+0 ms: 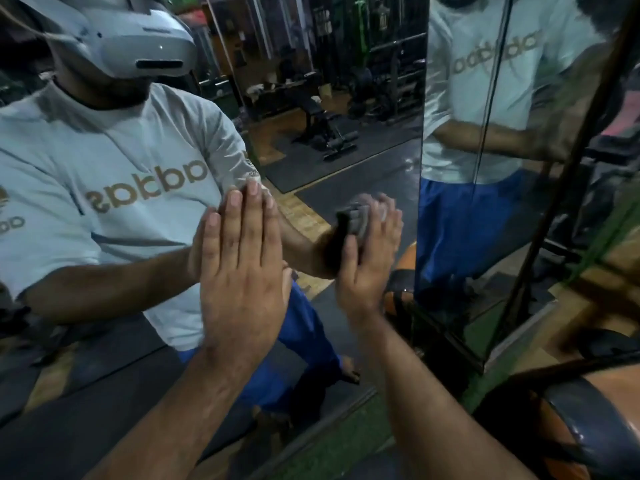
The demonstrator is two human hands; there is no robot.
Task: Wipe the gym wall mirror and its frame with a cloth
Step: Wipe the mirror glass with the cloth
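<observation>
Left hand [242, 268] flat with fingers straight and together against the mirror [346, 168], right hand [370, 258] just to its right pressing a blurred grey-and-dark cloth [349, 230] to the glass under extended fingers, mirror's dark vertical edge further right

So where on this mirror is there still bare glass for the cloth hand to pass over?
Bare glass lies above the right hand and its cloth, up to the mirror's top, and below it down to the bottom frame. To the left it is crowded: the left hand presses flat on the glass. To the right, the panel's vertical edge is close.
</observation>
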